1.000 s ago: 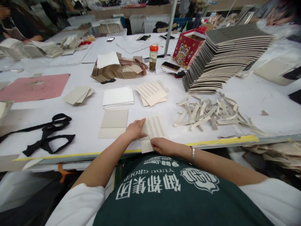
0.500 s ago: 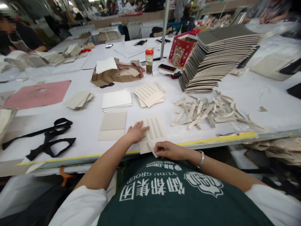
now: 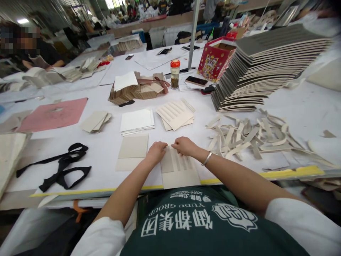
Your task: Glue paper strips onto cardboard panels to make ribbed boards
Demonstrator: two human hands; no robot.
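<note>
Nearby, slotted card (image 3: 183, 169) lies on a yellow-edged white table (image 3: 103, 153), cluttered workshop (image 3: 149, 25) beyond.

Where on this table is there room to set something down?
Left of the beige cards, as far as the black straps, there's a free patch. Another lies on the right, between the tall stack, the loose strips and the small scrap. It's crowded beyond the left hand and right hand, white sheets and striped cards sitting close together.

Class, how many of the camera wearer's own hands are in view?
2. The left hand is at the far-left corner of the striped beige panel; the right hand is at that panel's far edge. Both show, though some fingertips are hidden.
</note>
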